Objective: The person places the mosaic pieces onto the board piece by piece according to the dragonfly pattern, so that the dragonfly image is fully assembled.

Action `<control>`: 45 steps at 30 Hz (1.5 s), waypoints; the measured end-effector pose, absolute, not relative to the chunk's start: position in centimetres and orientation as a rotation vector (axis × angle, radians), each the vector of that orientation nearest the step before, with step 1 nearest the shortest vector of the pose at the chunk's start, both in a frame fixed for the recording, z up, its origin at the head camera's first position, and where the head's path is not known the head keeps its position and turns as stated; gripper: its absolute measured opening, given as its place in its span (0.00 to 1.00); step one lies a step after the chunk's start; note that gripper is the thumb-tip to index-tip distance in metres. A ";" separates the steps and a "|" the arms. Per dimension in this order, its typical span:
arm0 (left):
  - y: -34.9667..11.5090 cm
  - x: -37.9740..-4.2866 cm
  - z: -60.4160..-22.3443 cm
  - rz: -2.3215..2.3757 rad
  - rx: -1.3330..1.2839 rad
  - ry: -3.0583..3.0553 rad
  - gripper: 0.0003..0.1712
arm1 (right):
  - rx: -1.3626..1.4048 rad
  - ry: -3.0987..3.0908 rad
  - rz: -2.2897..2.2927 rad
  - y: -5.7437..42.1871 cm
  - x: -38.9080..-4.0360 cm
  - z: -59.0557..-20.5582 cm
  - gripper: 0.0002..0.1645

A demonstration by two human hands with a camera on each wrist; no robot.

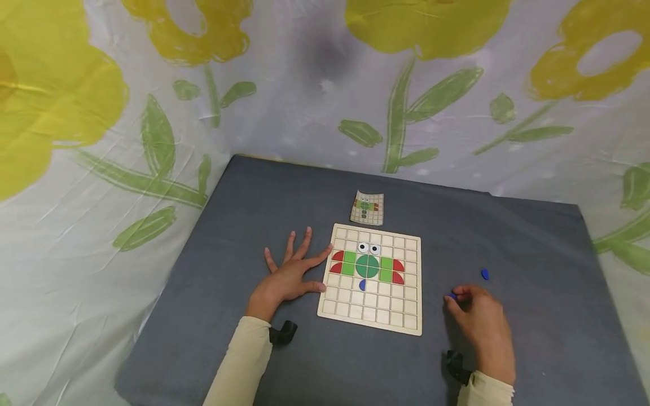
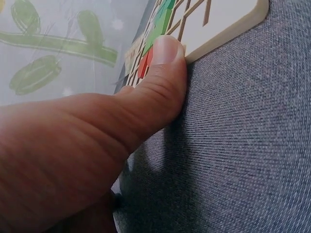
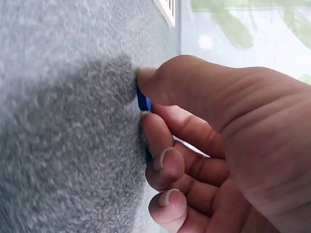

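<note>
A wooden grid board [image 1: 396, 321] lies on the table, bearing red quarter-round pieces [image 1: 398, 265], light green pieces [image 1: 386, 276], a dark green circle [image 1: 367, 266], two eye pieces [image 1: 374, 248] and one blue half-round piece [image 1: 362, 285]. My left hand [image 1: 289, 279] has its fingers spread, thumb and index fingertip touching the board's left edge; in the left wrist view the thumb [image 2: 163, 73] rests against that edge. Right of the board, my right hand [image 1: 479, 318] pinches a small blue piece [image 3: 144, 100] at the tabletop, partly hidden by the fingers. Beyond it lies another blue half-round piece [image 1: 485, 274].
A small picture card [image 1: 376, 219] with a curled corner lies behind the board, showing a similar figure on a grid. Dark grey cloth covers the table [image 1: 284, 192]. A curtain printed with flowers [image 1: 304, 113] hangs behind and along the sides.
</note>
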State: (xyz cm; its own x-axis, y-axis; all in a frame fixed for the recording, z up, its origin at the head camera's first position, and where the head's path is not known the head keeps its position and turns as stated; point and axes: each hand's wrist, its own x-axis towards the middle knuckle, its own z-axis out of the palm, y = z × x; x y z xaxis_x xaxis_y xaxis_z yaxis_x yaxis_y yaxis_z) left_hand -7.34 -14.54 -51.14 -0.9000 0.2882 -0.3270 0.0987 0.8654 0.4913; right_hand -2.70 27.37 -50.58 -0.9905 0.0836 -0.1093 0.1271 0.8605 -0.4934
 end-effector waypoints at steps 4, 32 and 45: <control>-14.6 -7.3 -51.2 0.656 0.276 2.638 0.56 | 0.185 2.955 -0.784 26.9 -2.6 -50.6 0.16; -14.6 -7.4 -51.3 0.639 0.265 2.639 0.58 | -0.260 3.026 -0.928 24.0 -3.9 -49.9 0.14; -14.7 -7.4 -51.2 0.660 0.284 2.632 0.57 | -0.382 3.024 -0.992 19.3 -4.3 -49.3 0.10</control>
